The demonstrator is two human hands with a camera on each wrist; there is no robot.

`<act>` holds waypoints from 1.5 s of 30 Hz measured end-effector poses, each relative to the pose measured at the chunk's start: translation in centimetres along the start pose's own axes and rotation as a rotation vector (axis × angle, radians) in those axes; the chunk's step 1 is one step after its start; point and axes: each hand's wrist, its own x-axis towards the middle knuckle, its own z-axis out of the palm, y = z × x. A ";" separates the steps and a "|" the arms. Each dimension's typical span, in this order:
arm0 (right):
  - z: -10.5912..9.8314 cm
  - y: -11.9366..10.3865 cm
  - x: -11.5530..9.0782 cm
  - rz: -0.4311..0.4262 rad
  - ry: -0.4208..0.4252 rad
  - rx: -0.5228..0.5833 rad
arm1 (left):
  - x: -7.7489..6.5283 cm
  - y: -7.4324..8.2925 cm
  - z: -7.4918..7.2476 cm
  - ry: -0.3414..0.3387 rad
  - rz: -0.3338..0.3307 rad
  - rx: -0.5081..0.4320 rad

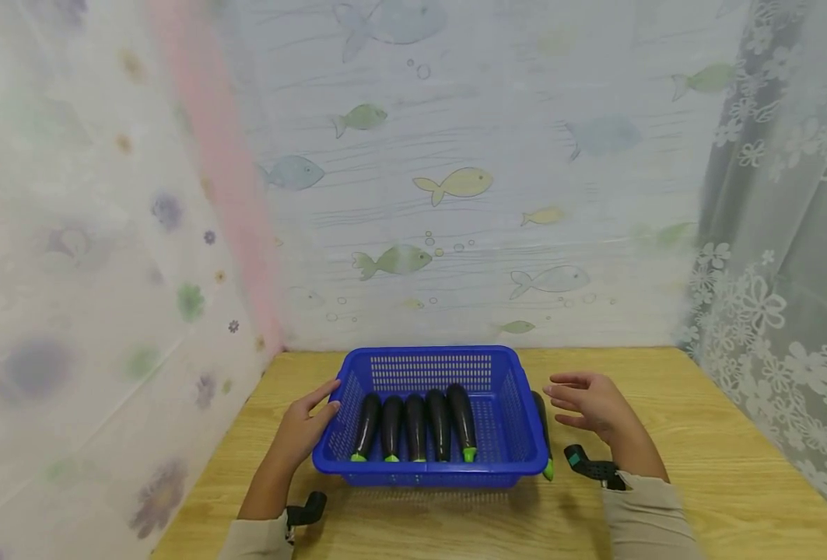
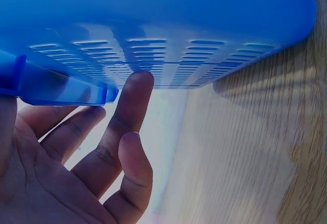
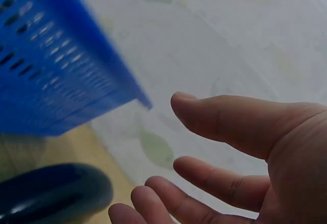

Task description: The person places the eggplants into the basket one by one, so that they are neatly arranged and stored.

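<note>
A blue plastic basket (image 1: 504, 435) with slotted walls stands on the wooden table. Several dark eggplants (image 1: 415, 426) lie side by side in it, green stem ends toward me. My left hand (image 1: 301, 434) is at the basket's left rim, and in the left wrist view its loosely bent fingers (image 2: 135, 96) reach below the rim along the outer wall. Another eggplant (image 1: 548, 459) lies outside, along the basket's right side, partly hidden by it. Just right of that eggplant, my right hand (image 1: 588, 404) hovers with parted, relaxed fingers and nothing in them.
The wooden table (image 1: 700, 467) extends to both sides of the basket. A curtain printed with fish (image 1: 455, 183) hangs behind it, a flowered sheet (image 1: 189, 303) on the left, and a lace curtain (image 1: 763, 303) on the right. Each wrist wears a black camera mount (image 1: 306, 509).
</note>
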 end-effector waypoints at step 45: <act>0.1 4.0 1.5 0.115 0.076 -0.275 | -0.8 1.9 -0.3 -0.021 -0.014 -0.044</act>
